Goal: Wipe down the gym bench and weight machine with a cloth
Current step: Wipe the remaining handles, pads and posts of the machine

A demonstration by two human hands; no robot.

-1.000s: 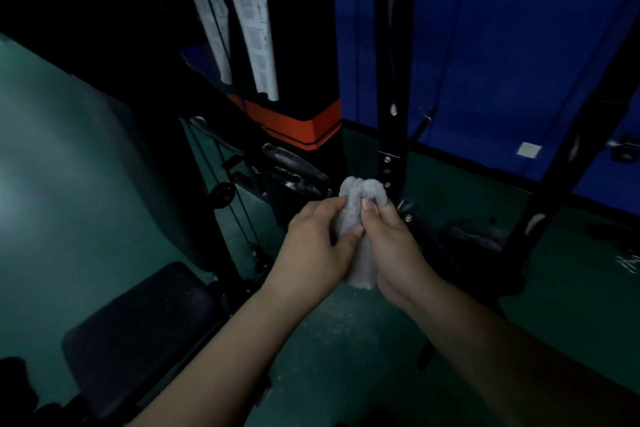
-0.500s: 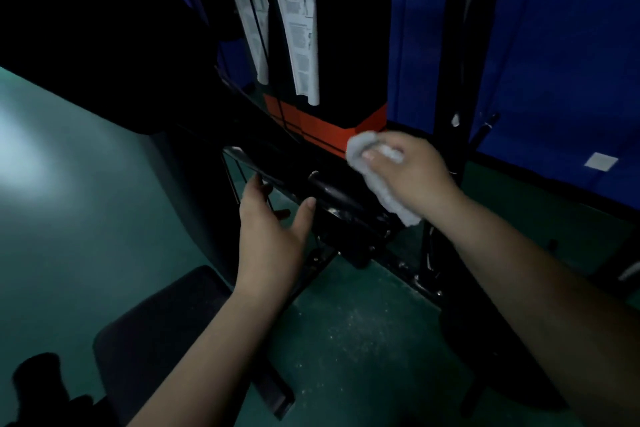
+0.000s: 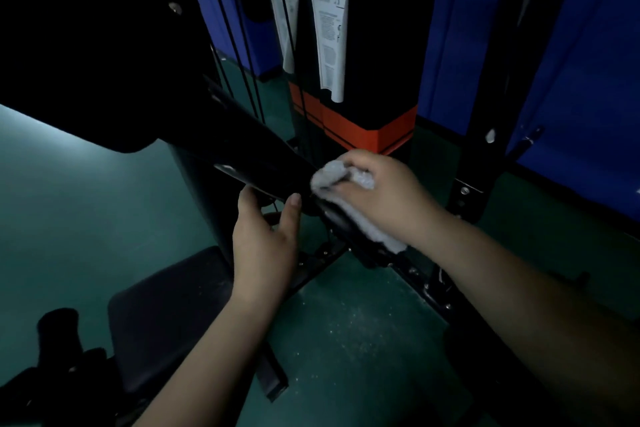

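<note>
While gripping cloth (image 3: 341, 177) in right hand (image 3: 388, 194), left hand (image 3: 265, 243) clasping machine bar (image 3: 256, 163) beside it: risks pinched fingers if bar shifts.

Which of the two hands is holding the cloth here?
The right hand grips the grey cloth against the machine's black bar; the left hand holds that bar bare.

a single head-worn view looks forward and steeply down from above the person's own forearms, close to the base of the weight machine (image 3: 360, 121). the wide lens bends the uprights outward. the green floor (image 3: 86, 204) fills the lower frame and a blue wall (image 3: 588, 62) the upper right.
</note>
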